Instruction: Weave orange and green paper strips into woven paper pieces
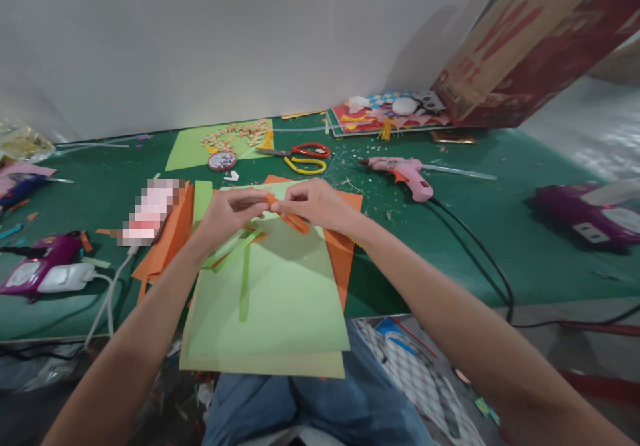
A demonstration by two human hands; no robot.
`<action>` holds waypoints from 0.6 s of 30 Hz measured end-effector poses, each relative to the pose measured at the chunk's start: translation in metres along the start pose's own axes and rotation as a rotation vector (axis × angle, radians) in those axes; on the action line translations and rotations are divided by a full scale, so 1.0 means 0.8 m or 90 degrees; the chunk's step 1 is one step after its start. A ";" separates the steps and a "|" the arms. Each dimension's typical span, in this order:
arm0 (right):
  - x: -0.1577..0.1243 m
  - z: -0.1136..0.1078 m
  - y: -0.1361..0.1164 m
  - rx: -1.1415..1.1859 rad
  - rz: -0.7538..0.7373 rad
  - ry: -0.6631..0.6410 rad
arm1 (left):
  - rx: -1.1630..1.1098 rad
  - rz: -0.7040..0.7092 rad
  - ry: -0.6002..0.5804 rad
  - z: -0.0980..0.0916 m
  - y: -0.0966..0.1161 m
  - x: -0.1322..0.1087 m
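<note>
Both hands meet above the light green paper sheets (280, 299), which lie at the table's front edge over orange sheets (345, 253). My left hand (233, 211) pinches one end of an orange paper strip (295, 222) between thumb and fingers. The fingers of my right hand (317, 203) are closed on the same strip near its middle, and a folded part of it hangs below them. Under and beside my left hand lie narrow green strips (245, 286) and a small orange piece. Part of the strip is hidden by the fingertips.
Scissors with red and yellow handles (306, 157) lie behind the hands. A pink glue gun (410, 174) with a black cable is to the right. Purple power sockets (50, 266) stand at left and right. A cardboard box (520, 53) leans at the back right.
</note>
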State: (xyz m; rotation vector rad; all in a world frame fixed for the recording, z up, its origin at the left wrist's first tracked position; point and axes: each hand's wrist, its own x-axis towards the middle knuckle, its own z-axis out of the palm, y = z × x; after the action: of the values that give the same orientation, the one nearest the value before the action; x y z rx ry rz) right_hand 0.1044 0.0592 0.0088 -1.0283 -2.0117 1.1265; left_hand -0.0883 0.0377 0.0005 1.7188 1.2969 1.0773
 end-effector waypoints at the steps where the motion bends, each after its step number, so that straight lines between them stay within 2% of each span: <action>1: 0.000 0.001 0.000 -0.005 0.001 -0.002 | -0.007 -0.002 -0.008 0.000 0.000 0.000; 5: 0.000 0.001 0.001 -0.005 0.017 -0.023 | -0.007 0.008 -0.029 -0.002 0.004 -0.002; 10: 0.000 0.003 0.002 -0.016 0.018 -0.025 | 0.028 0.023 -0.005 0.000 0.008 -0.003; 18: -0.001 0.009 0.001 0.003 0.025 -0.028 | 0.047 0.065 0.002 0.002 0.002 0.000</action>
State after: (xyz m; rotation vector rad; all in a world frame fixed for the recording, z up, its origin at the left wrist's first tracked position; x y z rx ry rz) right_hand 0.0995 0.0561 0.0044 -1.0538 -2.0296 1.1833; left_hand -0.0866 0.0375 0.0011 1.8557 1.2767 1.1035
